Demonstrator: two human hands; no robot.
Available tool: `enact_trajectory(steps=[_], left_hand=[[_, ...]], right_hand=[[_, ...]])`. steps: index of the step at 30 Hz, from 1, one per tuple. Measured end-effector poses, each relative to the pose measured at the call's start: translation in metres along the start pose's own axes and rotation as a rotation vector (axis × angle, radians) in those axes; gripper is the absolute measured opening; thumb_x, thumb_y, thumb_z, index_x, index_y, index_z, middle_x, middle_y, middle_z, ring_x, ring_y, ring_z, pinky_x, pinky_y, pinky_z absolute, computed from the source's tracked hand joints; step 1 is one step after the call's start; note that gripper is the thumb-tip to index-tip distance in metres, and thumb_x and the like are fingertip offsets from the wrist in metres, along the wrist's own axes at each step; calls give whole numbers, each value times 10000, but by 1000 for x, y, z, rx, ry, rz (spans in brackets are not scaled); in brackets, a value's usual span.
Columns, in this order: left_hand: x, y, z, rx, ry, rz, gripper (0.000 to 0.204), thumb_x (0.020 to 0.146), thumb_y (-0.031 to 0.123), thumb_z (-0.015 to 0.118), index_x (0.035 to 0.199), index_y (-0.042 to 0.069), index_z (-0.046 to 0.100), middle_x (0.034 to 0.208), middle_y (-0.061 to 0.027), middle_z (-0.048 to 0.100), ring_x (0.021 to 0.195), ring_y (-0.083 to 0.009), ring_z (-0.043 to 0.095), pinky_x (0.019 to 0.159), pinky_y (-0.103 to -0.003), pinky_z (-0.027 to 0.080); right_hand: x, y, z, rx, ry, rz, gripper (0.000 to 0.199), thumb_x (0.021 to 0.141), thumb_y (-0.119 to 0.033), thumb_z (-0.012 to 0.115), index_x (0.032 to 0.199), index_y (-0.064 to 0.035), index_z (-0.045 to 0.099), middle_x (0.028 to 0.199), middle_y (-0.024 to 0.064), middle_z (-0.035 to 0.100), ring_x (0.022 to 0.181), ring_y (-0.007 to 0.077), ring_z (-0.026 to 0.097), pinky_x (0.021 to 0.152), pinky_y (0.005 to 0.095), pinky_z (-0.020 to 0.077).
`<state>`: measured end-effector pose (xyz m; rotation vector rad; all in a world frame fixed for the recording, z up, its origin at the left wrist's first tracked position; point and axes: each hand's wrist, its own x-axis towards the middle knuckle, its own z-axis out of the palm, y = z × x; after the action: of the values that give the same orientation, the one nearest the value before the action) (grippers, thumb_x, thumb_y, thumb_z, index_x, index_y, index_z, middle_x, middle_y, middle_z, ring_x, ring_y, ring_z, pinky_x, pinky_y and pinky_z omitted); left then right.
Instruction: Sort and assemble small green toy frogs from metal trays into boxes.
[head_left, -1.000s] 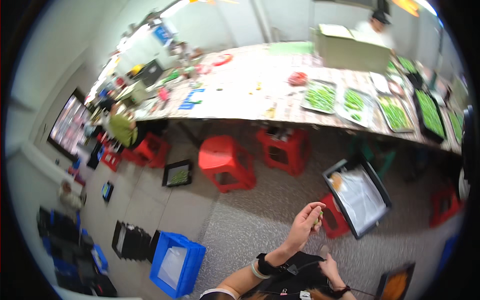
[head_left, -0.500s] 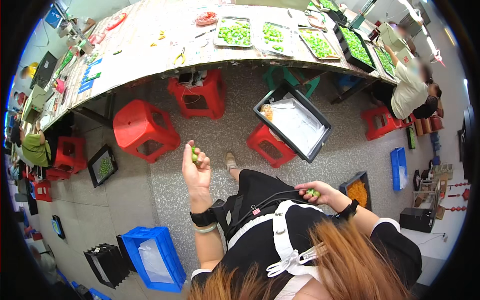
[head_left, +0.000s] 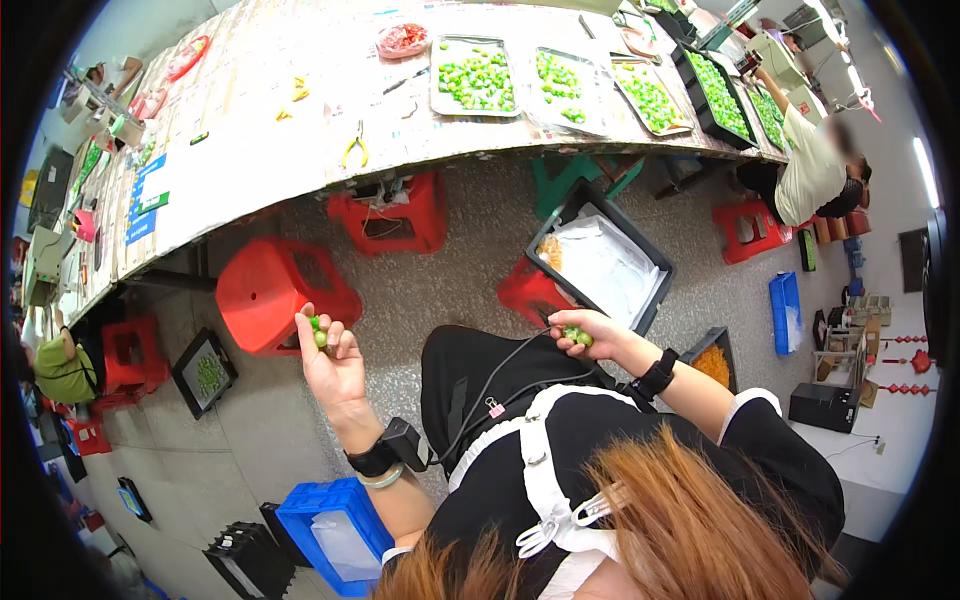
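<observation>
taking the middle of my view as the centre of the dial, my left hand [head_left: 335,372] is at eight o'clock, palm up, thumb and curled fingers loosely pinching a few small rounded glossy green pieces [head_left: 319,333]. my right hand [head_left: 602,334] is between three and four o'clock, in front of my body, its fingers folded round a small cluster of pale green rounded pieces [head_left: 577,338]. the two hands are well apart.

just past my right hand, between two and three o'clock, a dark grey rectangular plastic crate [head_left: 661,296] lined with white sheeting sits tilted on a red plastic stool [head_left: 528,290]. a larger red plastic stool [head_left: 250,295] is at nine o'clock, beyond my left fingertips.

the long pale patterned worktop [head_left: 270,165] runs across twelve o'clock. on it lies a shallow silver metal tray [head_left: 437,103] of green pieces, with yellow-handled pliers [head_left: 356,152] near eleven. a blue plastic crate [head_left: 298,517] stands on the floor at seven, and a co-worker in a pale top [head_left: 812,172] is at two.
</observation>
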<state>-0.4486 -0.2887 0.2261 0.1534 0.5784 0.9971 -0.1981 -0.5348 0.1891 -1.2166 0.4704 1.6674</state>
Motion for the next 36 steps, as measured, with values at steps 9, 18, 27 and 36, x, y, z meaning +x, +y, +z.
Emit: enact_trajectory(steps=[9,18,27,36], left_hand=[[134,28,50,51,-74,-309,193,856,236,422,895,54,474,623,-4,405,495,-77,354,386,-177,281],[201,-42,124,511,-199,-795,228,856,230,418,975,36,442,637,1,390,486,-71,338,385,-171,274],[182,-103,146,689,-253,-1056,209,868,246,390,821,46,431,618,9,333,498,-65,307,396,-174,247],[138,-150,86,910,37,-1081,210,865,262,398,837,66,468,635,4,388,495,-59,330,387,-158,269]], right_hand=[[40,-51,58,345,-349,-124,116,799,-188,509,830,-77,503,757,34,485,587,93,434,391,157,336],[63,2,67,528,-363,-414,136,806,-195,501,882,-87,473,713,27,491,508,83,416,364,152,306],[66,100,42,852,-349,-541,146,815,-202,497,889,-85,450,653,-2,416,470,56,366,339,138,244],[41,119,-12,928,-465,-585,298,871,-230,367,1089,-27,388,763,28,434,512,67,404,342,145,289]])
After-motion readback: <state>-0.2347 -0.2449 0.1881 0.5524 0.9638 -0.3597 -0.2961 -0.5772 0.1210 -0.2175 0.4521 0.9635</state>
